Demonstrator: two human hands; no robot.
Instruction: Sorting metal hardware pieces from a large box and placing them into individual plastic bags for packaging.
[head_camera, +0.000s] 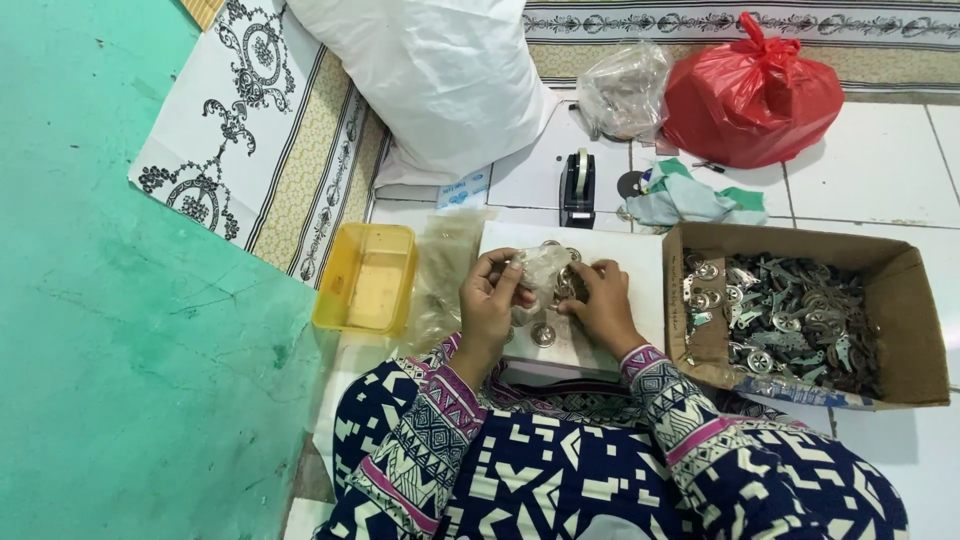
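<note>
Patterned sleeves (455, 400), hands (548, 295) – clear bag (543, 266), cardboard box (905, 300)

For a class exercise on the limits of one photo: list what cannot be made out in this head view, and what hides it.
- Red bag: knotted and opaque, contents hidden.
- White sack: cut off by the top edge.
- Small clear bag: crumpled between left hand and right hand; its contents are unclear.
- Metal parts in the cardboard box: too small and heaped to count.
</note>
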